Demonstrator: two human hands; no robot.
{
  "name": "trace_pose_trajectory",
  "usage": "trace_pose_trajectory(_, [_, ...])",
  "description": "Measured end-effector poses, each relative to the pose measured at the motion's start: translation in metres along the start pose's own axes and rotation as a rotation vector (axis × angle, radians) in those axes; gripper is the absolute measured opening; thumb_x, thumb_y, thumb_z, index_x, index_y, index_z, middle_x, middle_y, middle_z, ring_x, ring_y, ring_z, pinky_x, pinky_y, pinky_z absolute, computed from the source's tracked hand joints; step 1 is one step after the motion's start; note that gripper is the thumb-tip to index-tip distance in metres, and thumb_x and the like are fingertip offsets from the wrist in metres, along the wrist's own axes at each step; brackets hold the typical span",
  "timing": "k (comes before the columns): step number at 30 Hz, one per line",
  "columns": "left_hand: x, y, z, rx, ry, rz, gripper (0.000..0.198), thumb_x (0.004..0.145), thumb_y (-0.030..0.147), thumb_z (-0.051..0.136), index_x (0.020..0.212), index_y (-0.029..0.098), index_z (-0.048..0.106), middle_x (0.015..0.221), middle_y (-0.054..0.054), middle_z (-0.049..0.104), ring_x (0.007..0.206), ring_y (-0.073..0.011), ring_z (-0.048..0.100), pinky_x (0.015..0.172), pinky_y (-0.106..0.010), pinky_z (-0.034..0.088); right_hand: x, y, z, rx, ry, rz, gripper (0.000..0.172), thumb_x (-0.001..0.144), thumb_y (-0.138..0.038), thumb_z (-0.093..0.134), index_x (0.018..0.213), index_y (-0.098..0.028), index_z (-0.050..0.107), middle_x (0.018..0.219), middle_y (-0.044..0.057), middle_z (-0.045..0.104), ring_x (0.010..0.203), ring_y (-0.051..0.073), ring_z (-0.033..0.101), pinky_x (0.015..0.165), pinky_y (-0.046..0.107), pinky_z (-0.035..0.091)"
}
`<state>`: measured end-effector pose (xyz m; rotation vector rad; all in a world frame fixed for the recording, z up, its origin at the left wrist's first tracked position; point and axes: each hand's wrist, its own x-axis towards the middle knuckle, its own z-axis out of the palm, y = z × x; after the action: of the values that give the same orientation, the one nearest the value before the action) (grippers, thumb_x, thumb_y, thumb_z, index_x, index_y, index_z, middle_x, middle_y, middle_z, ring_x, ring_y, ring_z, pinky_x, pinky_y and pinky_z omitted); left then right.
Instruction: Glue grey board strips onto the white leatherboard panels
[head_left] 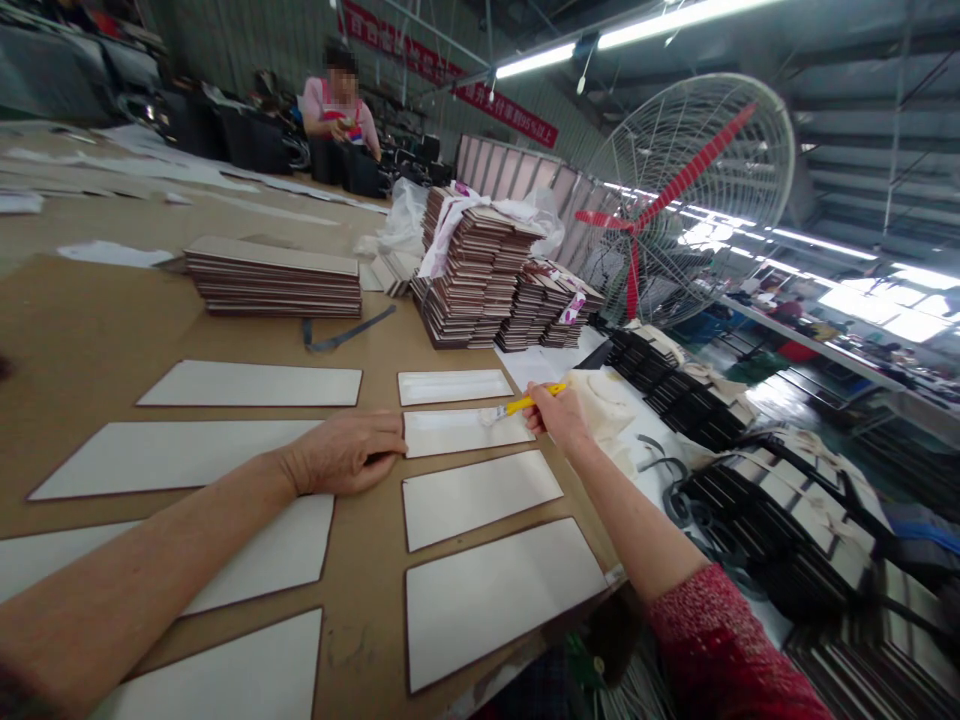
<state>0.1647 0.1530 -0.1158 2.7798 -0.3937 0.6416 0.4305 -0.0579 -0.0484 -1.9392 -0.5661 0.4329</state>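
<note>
Corrugated metal wall [225, 40], red banner [450, 73], fluorescent tube lights [536, 60] on roof beams, large caged fan [697, 190] with red blades, long brown worktable [90, 330], bright openings [900, 310], possibly windows, at right

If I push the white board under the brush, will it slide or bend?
Likely it slides easily: the board under the brush lies flat on the smooth table, which may be why the left hand rests at its edge. It looks stiff, like the stacked boards, and probably light.
</note>
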Motion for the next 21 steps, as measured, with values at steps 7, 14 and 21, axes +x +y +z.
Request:
trace_pose_trajectory(7, [0.000, 0.000, 0.000, 0.000, 0.007, 0.008, 0.022, 0.091, 0.012, 0.051, 0.098, 0.020, 0.070, 0.088, -0.005, 0.064, 0.085, -0.0197, 0.061, 0.080, -0.032, 0.049, 0.003, 0.005, -0.027, -0.156, 0.102, -0.029, 0.025, 0.092, -0.032, 0.059, 0.073, -0.017, 0.065, 0.055, 0.000, 0.065, 0.039, 0.011, 0.059, 0.039, 0.019, 0.047])
trace_pose_trajectory(14, [-0.001, -0.002, 0.003, 0.022, 0.011, 0.005, 0.022, 0.091, 0.012, 0.051, 0.098, 0.021, 0.070, 0.088, -0.005, 0.065, 0.084, -0.0195, 0.061, 0.080, -0.032, 0.049, -0.005, -0.005, -0.034, -0.145, 0.151, -0.041, 0.023, 0.089, -0.032, 0.063, 0.071, -0.018, 0.064, 0.054, 0.000, 0.065, 0.040, 0.011, 0.058, 0.041, 0.019, 0.046])
trace_pose_trajectory(21, [0.000, 0.001, -0.002, 0.018, 0.032, 0.040, 0.021, 0.088, 0.011, 0.053, 0.095, 0.021, 0.070, 0.088, -0.005, 0.067, 0.083, -0.0192, 0.062, 0.081, -0.031, 0.050, -0.038, -0.025, 0.011, 0.167, -0.026, -0.004, 0.025, 0.092, -0.040, 0.055, 0.091, -0.018, 0.066, 0.062, -0.001, 0.067, 0.045, 0.010, 0.059, 0.042, 0.018, 0.049])
